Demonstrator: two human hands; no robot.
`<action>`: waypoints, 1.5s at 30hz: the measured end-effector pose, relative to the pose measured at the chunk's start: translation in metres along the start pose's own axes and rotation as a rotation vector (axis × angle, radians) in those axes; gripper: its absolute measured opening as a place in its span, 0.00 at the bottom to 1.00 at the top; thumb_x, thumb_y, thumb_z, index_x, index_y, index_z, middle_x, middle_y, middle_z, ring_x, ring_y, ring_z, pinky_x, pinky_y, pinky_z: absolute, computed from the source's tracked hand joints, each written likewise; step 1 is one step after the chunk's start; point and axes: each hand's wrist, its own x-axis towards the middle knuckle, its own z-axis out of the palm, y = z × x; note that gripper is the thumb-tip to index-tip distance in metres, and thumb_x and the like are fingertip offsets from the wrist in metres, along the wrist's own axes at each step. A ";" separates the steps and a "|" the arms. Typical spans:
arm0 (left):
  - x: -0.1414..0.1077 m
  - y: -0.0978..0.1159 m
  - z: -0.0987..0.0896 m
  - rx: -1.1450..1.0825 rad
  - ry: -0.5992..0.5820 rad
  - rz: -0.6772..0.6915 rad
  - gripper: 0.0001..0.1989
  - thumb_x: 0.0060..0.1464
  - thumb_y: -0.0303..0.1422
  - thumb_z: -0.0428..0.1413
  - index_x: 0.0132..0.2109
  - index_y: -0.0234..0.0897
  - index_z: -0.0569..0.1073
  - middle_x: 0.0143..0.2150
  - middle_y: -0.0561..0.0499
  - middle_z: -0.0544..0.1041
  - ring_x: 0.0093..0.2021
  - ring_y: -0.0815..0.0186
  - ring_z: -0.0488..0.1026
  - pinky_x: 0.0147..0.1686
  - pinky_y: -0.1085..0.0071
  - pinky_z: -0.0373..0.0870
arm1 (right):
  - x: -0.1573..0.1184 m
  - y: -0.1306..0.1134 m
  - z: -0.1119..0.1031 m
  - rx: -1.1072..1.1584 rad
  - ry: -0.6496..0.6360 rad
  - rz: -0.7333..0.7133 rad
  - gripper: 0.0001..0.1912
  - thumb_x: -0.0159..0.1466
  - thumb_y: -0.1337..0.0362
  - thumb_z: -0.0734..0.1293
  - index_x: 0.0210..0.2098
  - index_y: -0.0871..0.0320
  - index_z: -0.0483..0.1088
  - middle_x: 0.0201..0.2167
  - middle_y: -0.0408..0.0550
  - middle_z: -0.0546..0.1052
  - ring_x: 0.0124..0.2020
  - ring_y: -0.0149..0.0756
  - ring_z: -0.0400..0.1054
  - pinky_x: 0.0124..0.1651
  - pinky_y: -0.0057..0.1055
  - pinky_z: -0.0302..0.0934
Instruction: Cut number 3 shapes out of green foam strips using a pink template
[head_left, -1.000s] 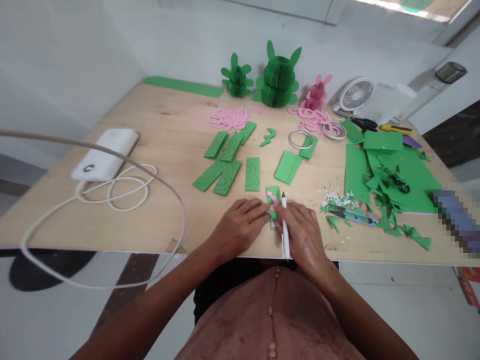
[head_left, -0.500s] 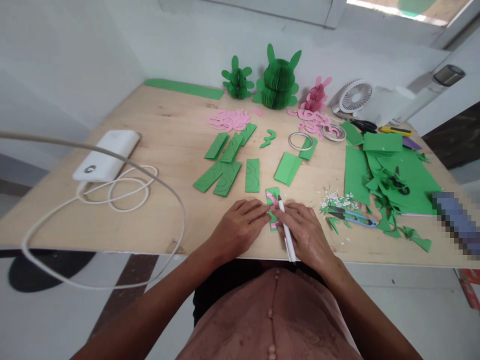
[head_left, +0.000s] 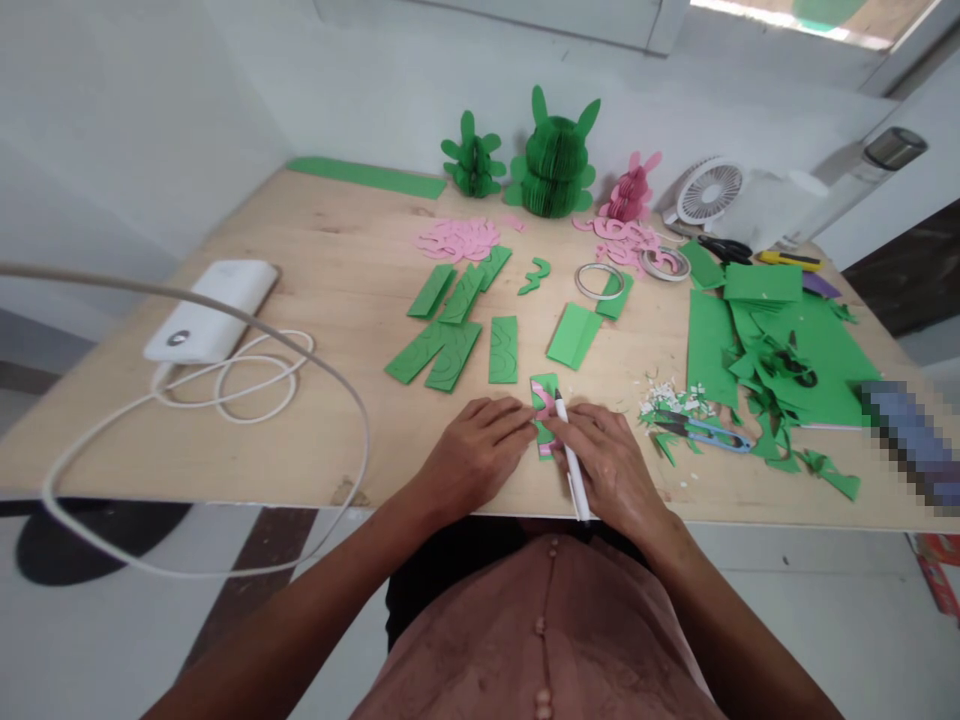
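A white pen [head_left: 572, 465] with a black end pointing away from me rests in my right hand [head_left: 615, 465], between thumb and fingers. Just left of the pen, a small green paper strip [head_left: 548, 383] lies near the table's front edge. On top of it is a curvy pink paper cutout [head_left: 541, 400], partly covered by my fingers. My left hand [head_left: 478, 455] lies flat at the strip's left side, fingers extended together and tips touching the paper; its thumb is hidden. Beyond my hands lie several green pieces with drawn curves, among them an upright rectangle [head_left: 503, 350].
Blue-handled snips [head_left: 705, 430] lie by white paper bits and green scraps [head_left: 769, 375] at right. Pink cutouts [head_left: 459, 240], a tape roll [head_left: 600, 282] and green paper figures [head_left: 556, 165] stand farther back. A power bank [head_left: 214, 310] with a looping white cable is at left.
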 end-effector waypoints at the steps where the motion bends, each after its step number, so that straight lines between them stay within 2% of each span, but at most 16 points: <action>1: 0.000 0.000 0.000 -0.001 0.005 -0.001 0.13 0.65 0.26 0.46 0.45 0.31 0.76 0.49 0.45 0.79 0.51 0.58 0.72 0.48 0.59 0.69 | 0.000 0.000 0.000 0.000 0.002 -0.001 0.24 0.69 0.68 0.61 0.63 0.53 0.62 0.49 0.52 0.78 0.54 0.48 0.64 0.51 0.43 0.59; 11: -0.003 -0.002 0.001 -0.006 0.010 -0.010 0.12 0.64 0.26 0.48 0.45 0.32 0.76 0.48 0.44 0.79 0.51 0.58 0.72 0.48 0.59 0.70 | 0.000 0.001 0.001 0.009 0.020 -0.021 0.23 0.69 0.69 0.61 0.63 0.56 0.62 0.49 0.53 0.77 0.55 0.49 0.63 0.51 0.43 0.58; 33: -0.002 0.000 -0.001 -0.029 0.036 0.001 0.12 0.63 0.25 0.47 0.45 0.31 0.76 0.48 0.43 0.79 0.50 0.58 0.73 0.47 0.59 0.71 | -0.001 0.001 0.002 0.007 0.009 -0.008 0.25 0.69 0.68 0.61 0.64 0.54 0.60 0.50 0.53 0.77 0.55 0.48 0.63 0.50 0.43 0.58; 45: -0.002 0.001 0.000 0.010 -0.013 0.028 0.14 0.64 0.26 0.46 0.44 0.31 0.76 0.51 0.45 0.79 0.50 0.57 0.72 0.47 0.59 0.70 | 0.000 -0.001 0.001 0.002 0.006 -0.003 0.24 0.69 0.68 0.61 0.64 0.55 0.61 0.50 0.53 0.77 0.55 0.49 0.63 0.50 0.44 0.58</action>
